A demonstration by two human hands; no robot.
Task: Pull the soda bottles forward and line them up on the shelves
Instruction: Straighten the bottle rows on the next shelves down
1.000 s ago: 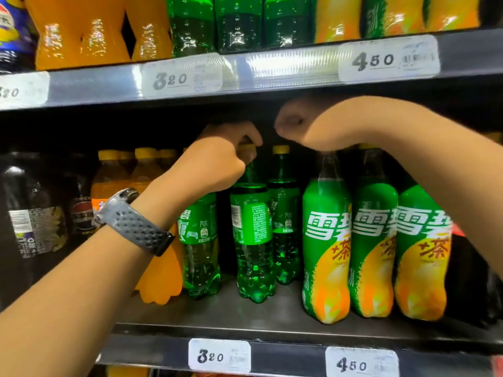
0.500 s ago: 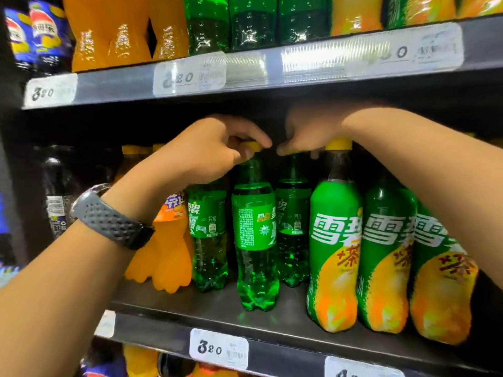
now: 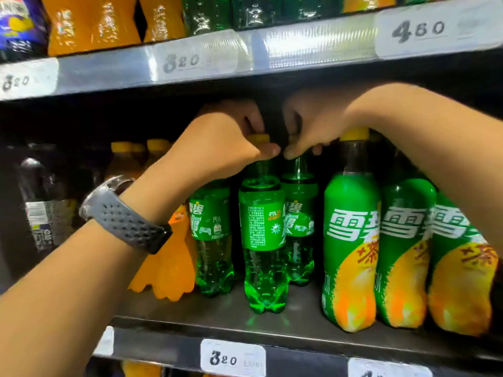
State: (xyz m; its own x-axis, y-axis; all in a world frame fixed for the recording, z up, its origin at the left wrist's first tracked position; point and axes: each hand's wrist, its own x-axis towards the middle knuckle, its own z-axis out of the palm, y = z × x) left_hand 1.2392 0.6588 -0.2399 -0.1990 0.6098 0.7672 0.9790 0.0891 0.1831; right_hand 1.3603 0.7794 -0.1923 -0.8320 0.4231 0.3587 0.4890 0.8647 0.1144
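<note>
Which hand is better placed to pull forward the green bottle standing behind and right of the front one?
The right hand: its fingers curl round the top of that rear green bottle, while the left hand is occupied gripping the cap of the front green bottle.

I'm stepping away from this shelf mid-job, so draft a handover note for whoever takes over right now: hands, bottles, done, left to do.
Left grip holds the yellow-capped neck of the middle clear green plastic soda bottle, the one standing nearest the dark shelf lip.
Right grip holds the top of the green bottle behind it to the right, set further back.
Done: middle bottle forward.
Left: pull that one and the left-hand green bottle level with it.
</note>
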